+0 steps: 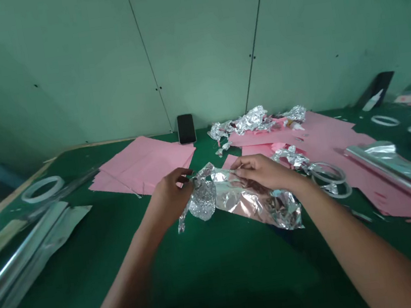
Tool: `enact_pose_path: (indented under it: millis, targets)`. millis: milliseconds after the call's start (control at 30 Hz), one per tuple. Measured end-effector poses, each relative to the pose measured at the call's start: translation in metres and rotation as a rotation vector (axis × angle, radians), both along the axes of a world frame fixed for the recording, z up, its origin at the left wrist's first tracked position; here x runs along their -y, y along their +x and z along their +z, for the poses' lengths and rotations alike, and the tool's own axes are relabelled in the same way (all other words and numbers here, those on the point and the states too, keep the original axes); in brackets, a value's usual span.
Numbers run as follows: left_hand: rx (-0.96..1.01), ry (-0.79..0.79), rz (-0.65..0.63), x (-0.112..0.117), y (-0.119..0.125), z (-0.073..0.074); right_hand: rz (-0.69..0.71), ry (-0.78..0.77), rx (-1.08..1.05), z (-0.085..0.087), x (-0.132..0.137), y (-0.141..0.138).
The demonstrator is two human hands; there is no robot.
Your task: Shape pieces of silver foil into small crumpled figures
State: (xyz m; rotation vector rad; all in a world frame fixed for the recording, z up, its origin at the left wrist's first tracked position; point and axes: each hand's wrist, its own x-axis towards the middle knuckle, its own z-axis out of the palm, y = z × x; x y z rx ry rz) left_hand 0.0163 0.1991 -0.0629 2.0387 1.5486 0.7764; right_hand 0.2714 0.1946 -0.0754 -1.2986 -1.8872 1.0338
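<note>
A pale green panelled wall [198, 48] with thin dark seams rises behind a dark green work table [223, 279] with a light wooden edge along its left side. A rectangular stack of pink paper sheets [142, 165] lies left of centre, and a larger, irregular spread of pink paper [338, 150] covers the right side, running partly under other items. A long silver foil roll [25, 261] lies at the left, and a second shiny roll [394, 168] rests across the right-hand pink paper; the ends of both are cut off or hard to make out.

Crumpled aluminium foil scraps [250, 122] form a loose heap at the back, on and beside the pink paper. A black smartphone [185, 128] stands against the wall, near that heap. A translucent tape ring [42, 189] lies at the left, and another [385, 120] lies at the back right. Two more overlapping rings [329, 180] sit just beyond the right hand.

Above the table, a crinkled sheet of silver aluminium foil [246, 202] is bunched into a rough ball at its left end. The left hand [169, 197] is closed around the top of the bunched end, its curled fingers partly hiding the foil. The right hand [261, 172] pinches the sheet's upper edge, with its fingertips [240, 172] pressed onto the foil.
</note>
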Motion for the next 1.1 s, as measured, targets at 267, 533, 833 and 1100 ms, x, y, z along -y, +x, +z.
enact_pose_path:
  millis: [267,533,833,1100]
  targets:
    - [-0.068,0.058,-0.022,-0.032,0.012,0.011,0.030,-0.036,0.012,-0.004,-0.022,-0.012]
    - [0.130,0.051,0.087,-0.039,0.009,-0.004,-0.179,0.004,-0.256,-0.021,-0.015,-0.040]
    - [0.206,0.023,0.012,-0.031,0.000,-0.004,-0.272,0.041,-0.269,-0.029,-0.005,-0.071]
    - [0.324,0.152,0.012,-0.025,-0.001,-0.002,-0.221,0.213,-0.096,-0.011,0.001,-0.050]
